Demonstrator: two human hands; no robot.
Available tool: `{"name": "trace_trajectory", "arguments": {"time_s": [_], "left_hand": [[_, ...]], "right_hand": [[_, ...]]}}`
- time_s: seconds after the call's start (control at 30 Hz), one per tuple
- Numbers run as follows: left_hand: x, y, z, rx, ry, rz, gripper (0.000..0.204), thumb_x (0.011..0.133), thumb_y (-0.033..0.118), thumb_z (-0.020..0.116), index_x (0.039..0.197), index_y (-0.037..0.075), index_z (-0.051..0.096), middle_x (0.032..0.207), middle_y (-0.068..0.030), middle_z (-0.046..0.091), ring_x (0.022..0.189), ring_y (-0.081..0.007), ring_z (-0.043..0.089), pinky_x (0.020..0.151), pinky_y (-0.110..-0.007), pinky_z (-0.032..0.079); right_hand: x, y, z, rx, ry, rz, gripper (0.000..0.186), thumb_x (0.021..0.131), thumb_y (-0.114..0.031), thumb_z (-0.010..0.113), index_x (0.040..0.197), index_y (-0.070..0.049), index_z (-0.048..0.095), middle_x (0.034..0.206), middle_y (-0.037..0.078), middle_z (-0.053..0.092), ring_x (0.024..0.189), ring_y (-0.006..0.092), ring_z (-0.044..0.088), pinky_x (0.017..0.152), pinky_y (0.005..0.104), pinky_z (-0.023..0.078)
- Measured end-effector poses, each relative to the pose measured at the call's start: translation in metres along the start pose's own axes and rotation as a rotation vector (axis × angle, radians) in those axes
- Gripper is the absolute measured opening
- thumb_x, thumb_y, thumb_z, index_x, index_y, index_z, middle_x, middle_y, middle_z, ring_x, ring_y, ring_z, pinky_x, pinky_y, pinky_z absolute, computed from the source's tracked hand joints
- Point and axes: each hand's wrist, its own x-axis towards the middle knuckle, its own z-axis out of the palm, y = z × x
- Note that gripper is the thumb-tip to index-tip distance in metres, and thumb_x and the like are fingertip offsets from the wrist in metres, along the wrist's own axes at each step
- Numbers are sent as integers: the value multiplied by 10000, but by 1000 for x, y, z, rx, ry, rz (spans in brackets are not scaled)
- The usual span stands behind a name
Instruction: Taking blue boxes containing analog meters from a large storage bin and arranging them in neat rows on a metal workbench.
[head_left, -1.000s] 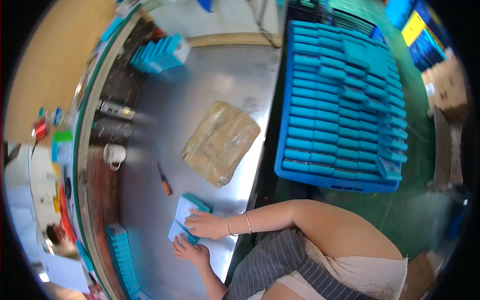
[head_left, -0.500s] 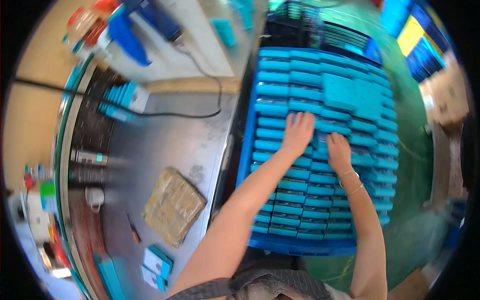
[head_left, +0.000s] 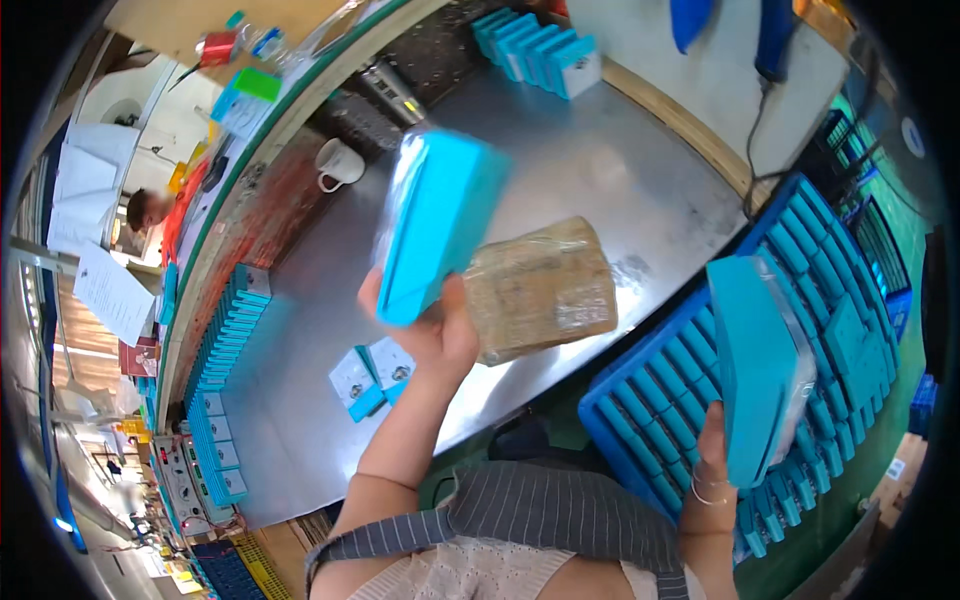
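Note:
My left hand [head_left: 448, 335] grips the lower end of a turquoise box [head_left: 450, 210], raised and tilted over the steel table [head_left: 660, 170]. Clear film shines along the box's left side. Over at the right, my right hand [head_left: 712, 445] is closed on another turquoise box [head_left: 750, 370] with clear plastic along its right side. That one is held above a blue crate [head_left: 612, 440] packed with rows of turquoise boxes. Most of the right fingers are hidden behind the box. A brown film-wrapped package [head_left: 545, 290] lies on the table beside my left hand.
Two small turquoise-and-white boxes [head_left: 370, 378] lie near the table's front edge. Rows of turquoise boxes [head_left: 225, 335] line its left side; more boxes [head_left: 540, 55] stand at the back. A white mug [head_left: 340, 163] is by the back ledge. Beyond it, a person [head_left: 152, 210] is visible.
The view has swung left toward the table. Both hands have come up from among the boxes in the crate, each now holding a turquoise box; the left is over the table.

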Motion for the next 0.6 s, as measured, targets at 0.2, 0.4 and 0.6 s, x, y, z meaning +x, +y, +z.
{"name": "trace_trajectory", "arguments": {"time_s": [0.2,0.4,0.6], "left_hand": [[-74,-2,-125,806,-574,-222,373,716,13,597,1074,25,494,1060,-210,546,943,-403,546,807,-420,444],[-29,31,-297,1485,-467,174,250,657,-117,482,877,1,470,1089,-187,511,1015,-384,488,941,-552,316],[-59,-12,-332,1180,-633,-96,328,602,-3,529,925,-17,474,1053,-234,480,1003,-410,449,934,-480,340]], "right_hand": [[2,-36,105,-24,-383,-370,391,709,-37,591,1094,8,544,1142,167,543,1086,326,509,931,407,402],[-15,-100,153,-400,-464,-801,364,719,-146,536,1057,-13,564,1179,147,514,1139,420,429,946,585,301],[-39,-136,240,-287,-664,-714,485,718,-149,559,1181,-24,488,1315,147,396,1237,393,322,936,572,290]]}}
